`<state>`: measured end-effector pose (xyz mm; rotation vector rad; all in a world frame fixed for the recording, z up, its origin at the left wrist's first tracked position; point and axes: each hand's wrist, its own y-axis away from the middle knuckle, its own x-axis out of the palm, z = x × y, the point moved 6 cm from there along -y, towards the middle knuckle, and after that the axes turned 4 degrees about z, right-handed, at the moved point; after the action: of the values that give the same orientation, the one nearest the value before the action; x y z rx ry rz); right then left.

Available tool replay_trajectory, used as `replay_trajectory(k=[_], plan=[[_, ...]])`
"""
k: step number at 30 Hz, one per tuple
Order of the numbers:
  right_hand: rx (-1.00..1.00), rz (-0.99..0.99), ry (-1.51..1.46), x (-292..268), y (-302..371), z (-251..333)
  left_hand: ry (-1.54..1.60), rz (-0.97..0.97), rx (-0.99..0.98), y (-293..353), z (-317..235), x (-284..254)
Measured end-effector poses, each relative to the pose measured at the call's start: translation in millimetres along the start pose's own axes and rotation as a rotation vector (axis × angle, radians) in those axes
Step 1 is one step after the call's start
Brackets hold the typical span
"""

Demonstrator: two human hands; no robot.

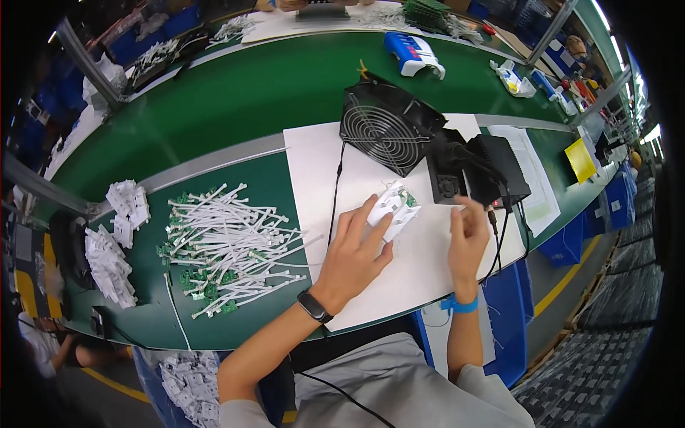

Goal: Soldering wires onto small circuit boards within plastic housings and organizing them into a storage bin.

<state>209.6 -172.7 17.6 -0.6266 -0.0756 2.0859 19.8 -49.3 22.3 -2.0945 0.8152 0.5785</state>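
My left hand [355, 250], wearing a dark wristband, holds a white plastic housing [392, 220] down on the white sheet [421, 278], fingers along its left side and thumb at its lower edge. A bit of green circuit board [408, 198] shows in the housing's upper end. My right hand [467, 239], with a blue strap at the wrist, hovers to the right of the housing, apart from it. Its fingers are curled toward the thumb; whatever they pinch is too small to make out. To the left lies a pile of white cables with small green boards [228, 246].
A black fan with a round grille [389, 132] stands behind the housing, beside black power boxes [499, 167] with cords. White plastic parts [110, 267] are heaped at left. Beyond a metal rail runs a green belt [285, 85] carrying a blue-and-white device [415, 55]. Blue bins [510, 335] sit below, right.
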Motion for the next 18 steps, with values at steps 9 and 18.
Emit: replay_trajectory(k=[9,18], plan=[[-0.017,0.170,-0.016,16.0,23.5,-12.3,-0.054,-0.136,0.072,-9.7,-8.6,-23.2],[-0.050,0.253,-0.018,26.4,24.1,-4.4,-0.084,-0.208,-0.072,-8.4,7.6,-48.6]])
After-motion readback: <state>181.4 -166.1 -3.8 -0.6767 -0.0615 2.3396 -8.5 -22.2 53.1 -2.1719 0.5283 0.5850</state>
